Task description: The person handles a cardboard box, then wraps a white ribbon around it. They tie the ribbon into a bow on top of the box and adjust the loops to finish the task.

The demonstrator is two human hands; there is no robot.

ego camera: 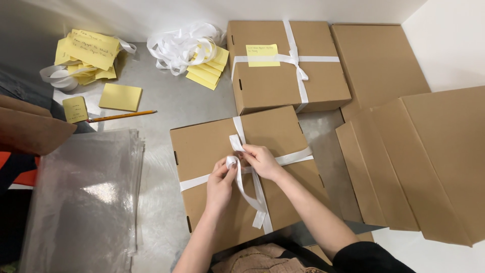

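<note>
Right now both my hands are pinching white ribbon [252, 188] at the middle of the brown cardboard box [202, 146] in front of me. My left hand [221, 183] grips a small loop of it between thumb and fingers, and my right hand [261, 161] clamps the strand just beside that loop, so the crossing point stays tight on the lid while the knot is shaped. The box lies flat on the grey surface [166, 103], turned a little so its corners point off to the sides rather than squarely at me. One band of ribbon runs across the lid from lower left to upper right; the other runs from the far edge toward me, and its loose tails hang down over the near part of the lid, long axis pointing at my body.

Beyond it sits a second box [273, 83], already tied with a bow and carrying a yellow note [262, 54]. Flattened cardboard [429, 156] leans at my right. A pile of spare ribbon [179, 45], yellow note pads [120, 96], a pencil [121, 116] and clear plastic sheets [86, 202] lie to my left.
</note>
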